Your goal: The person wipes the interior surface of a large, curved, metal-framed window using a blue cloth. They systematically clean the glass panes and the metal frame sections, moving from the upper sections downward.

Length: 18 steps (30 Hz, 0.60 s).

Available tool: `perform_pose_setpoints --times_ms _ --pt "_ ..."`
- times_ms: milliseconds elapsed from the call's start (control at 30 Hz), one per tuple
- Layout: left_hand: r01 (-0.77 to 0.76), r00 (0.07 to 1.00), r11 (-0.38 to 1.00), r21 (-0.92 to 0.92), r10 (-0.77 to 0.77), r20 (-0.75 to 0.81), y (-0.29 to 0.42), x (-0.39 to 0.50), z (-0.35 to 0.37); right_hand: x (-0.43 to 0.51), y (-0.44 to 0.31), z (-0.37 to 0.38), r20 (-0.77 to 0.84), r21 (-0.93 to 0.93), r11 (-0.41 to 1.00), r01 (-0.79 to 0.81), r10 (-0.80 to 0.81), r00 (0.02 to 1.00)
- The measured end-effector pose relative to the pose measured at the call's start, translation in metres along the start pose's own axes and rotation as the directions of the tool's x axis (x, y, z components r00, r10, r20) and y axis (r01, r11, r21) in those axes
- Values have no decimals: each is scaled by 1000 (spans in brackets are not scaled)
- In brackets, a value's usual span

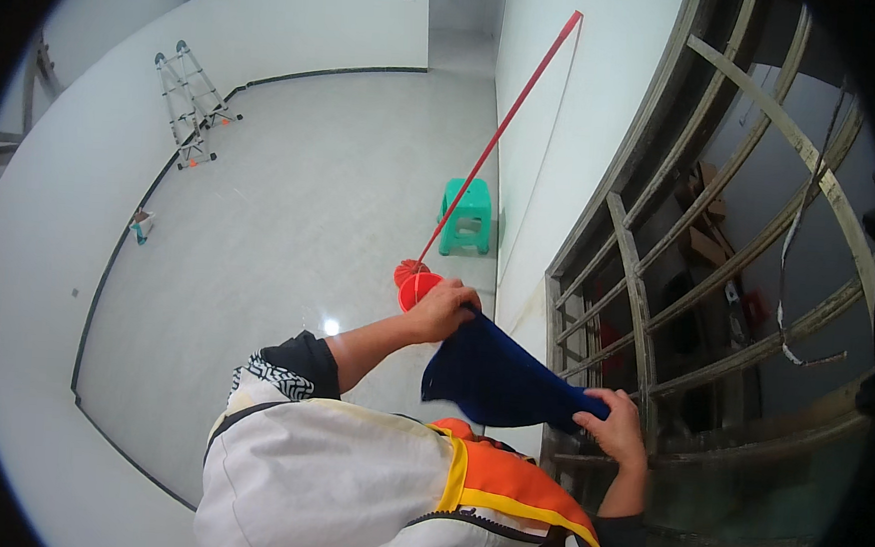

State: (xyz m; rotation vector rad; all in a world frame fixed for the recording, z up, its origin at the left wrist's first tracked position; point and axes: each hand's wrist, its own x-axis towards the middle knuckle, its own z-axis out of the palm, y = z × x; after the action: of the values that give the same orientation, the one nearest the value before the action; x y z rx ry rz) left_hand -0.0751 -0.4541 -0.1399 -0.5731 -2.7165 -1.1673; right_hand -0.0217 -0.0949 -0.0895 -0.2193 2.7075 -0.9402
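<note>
A dark blue cloth (pixel 503 371) hangs spread between my two hands, in front of my orange and white clothing. Its upper left corner is pinched in my left hand (pixel 441 310). At the lower right, my right hand (pixel 615 423) grips the other end between thumb and fingers, close beside the barred window (pixel 636 278). Behind my left hand a red bucket (pixel 412 293) shows on the floor, partly hidden by that hand.
A red-handled mop (pixel 494 142) leans against the white wall, its head beside the bucket. Close to that wall stands a green plastic stool (pixel 466 215). A folding ladder (pixel 188 104) stands across the room. A loose wire (pixel 785 295) dangles at the window bars.
</note>
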Motion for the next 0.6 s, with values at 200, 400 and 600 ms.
perform_pose_setpoints --times_ms 200,400,600 --pt "193 967 977 -92 -205 -148 8 27 -12 -9 -33 4 -233 -594 772 227 -435 870" --pt "-110 817 457 -883 -465 -342 28 57 -12 -20 -120 -16 97 665 679 311 -491 866" --pt "-251 965 876 412 193 179 112 36 38 -34 -108 -21 -129 651 688 319 -314 941"
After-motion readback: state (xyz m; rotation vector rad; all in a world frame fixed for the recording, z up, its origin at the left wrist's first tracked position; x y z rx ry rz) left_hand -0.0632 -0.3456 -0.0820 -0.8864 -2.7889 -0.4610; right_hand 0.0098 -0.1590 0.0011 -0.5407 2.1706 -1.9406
